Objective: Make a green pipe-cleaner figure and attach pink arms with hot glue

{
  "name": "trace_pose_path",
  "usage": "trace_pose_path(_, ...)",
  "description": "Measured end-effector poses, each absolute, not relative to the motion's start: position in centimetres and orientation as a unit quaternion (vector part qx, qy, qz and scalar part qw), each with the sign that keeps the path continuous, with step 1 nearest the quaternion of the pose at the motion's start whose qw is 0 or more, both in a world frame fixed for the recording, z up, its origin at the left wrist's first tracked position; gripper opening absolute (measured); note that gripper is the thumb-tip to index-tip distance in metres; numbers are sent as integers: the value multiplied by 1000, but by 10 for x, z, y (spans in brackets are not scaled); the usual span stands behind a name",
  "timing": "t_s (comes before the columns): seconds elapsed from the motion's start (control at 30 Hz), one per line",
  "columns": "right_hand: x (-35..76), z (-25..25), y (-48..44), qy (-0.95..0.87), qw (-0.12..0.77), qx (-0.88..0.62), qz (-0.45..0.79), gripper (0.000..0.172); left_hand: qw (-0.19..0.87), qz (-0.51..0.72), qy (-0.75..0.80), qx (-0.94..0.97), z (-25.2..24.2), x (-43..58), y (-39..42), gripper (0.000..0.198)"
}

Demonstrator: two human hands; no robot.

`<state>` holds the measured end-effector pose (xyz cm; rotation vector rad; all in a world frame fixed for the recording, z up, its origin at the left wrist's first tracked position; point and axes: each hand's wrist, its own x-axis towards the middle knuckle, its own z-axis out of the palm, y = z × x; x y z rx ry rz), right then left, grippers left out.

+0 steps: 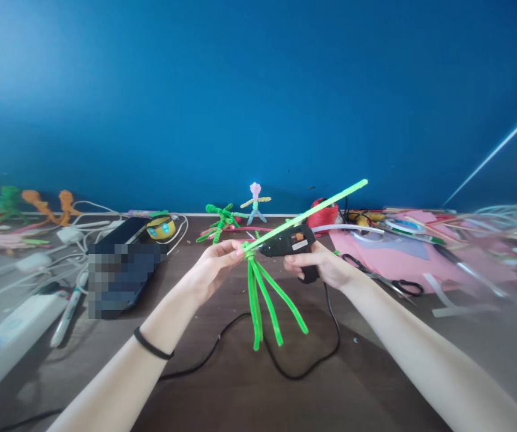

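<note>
My left hand (218, 264) pinches a bundle of green pipe cleaners (265, 291) where they are wound together. Several strands hang down from that joint, and one long lighter strand slants up to the right. In my right hand (324, 264) is a black hot glue gun (288, 242), its nozzle pointing left, close to the wound joint. Whether the nozzle touches the pipe cleaners I cannot tell. A clear glue stick (348, 228) sticks out of the gun's back. The gun's black cord (301, 377) loops down onto the dark table.
Pipe-cleaner figures, one green (220, 219) and one pastel (255, 201), stand by the blue wall. Left are a dark device (128, 270), a marker (68, 315), white cables and a power strip (20, 342). Scissors (382, 277) and pink sheets (375, 255) lie right.
</note>
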<state>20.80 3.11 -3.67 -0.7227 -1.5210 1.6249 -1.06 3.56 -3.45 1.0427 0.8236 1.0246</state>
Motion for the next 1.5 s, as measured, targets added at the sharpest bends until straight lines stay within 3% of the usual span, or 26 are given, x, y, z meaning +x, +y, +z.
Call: trace_pose_path(1.5,210,-37,31,-593,386,-291,644,18,661,458,363,470,-32,-10,35,17)
